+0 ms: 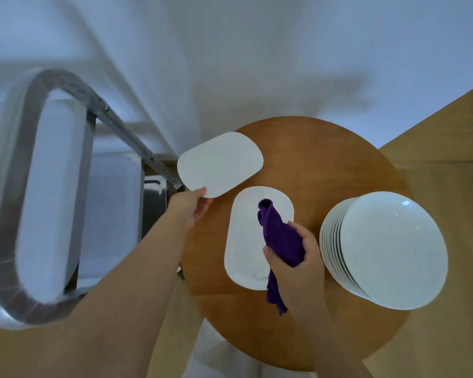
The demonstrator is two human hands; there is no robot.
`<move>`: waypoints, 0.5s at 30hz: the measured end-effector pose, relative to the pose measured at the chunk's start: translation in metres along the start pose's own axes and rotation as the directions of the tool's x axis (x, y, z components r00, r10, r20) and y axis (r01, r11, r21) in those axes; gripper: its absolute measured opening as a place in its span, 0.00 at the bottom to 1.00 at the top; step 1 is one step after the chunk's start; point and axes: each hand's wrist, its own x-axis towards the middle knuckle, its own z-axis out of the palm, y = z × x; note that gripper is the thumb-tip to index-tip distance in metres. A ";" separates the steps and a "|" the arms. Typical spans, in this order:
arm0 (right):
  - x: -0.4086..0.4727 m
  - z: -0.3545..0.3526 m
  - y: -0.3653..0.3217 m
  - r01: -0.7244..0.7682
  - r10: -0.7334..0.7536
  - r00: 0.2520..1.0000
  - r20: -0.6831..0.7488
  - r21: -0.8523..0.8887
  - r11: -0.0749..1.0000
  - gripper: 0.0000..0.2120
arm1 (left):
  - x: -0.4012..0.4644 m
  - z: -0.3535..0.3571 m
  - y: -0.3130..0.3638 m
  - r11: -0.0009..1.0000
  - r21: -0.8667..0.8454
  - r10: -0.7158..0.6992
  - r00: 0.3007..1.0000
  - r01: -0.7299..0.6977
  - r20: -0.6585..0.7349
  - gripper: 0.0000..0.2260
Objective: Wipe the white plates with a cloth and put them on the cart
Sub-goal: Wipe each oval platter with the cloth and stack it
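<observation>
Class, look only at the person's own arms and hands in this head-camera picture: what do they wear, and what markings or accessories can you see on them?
Both forearms are bare as far as the picture shows: no sleeves or gloves. The left hand and the right hand show no rings, watch, bracelet or markings. The upper arms lie outside the picture, so short sleeves cannot be ruled out.

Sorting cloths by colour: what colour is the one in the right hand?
Purple, a solid dark shade, seen in the head view: the cloth.

Dim, bluish light, soft shadows on the wall, motion blur on the cart, wide-angle bending at edges.
</observation>
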 end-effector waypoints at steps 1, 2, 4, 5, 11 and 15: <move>0.001 0.000 0.003 -0.011 0.011 1.000 -0.003 0.000 1.000 0.27 | 0.006 0.003 -0.002 1.000 0.000 -0.019 1.000 0.019 -0.006 0.07; 0.001 -0.001 0.004 -0.015 0.015 1.000 -0.006 -0.002 1.000 0.27 | 0.010 0.005 -0.005 1.000 -0.001 -0.031 0.999 0.031 -0.008 0.08; 0.003 -0.003 0.007 -0.011 0.010 1.000 -0.015 -0.012 1.000 0.27 | 0.019 0.009 -0.012 0.999 0.005 -0.039 0.999 0.040 -0.008 0.09; 0.003 -0.004 0.008 -0.013 0.013 1.000 -0.020 -0.014 1.000 0.26 | 0.023 0.011 -0.015 0.999 0.028 -0.036 0.999 0.036 -0.014 0.08; 0.003 -0.011 0.011 -0.032 0.032 0.999 -0.019 -0.002 0.999 0.26 | 0.041 0.016 -0.038 0.965 0.261 0.007 0.993 0.025 -0.120 0.09; 0.000 -0.013 0.012 -0.034 0.034 0.999 -0.015 -0.016 0.999 0.27 | 0.040 0.014 -0.053 0.734 0.674 0.196 0.977 -0.085 -0.089 0.21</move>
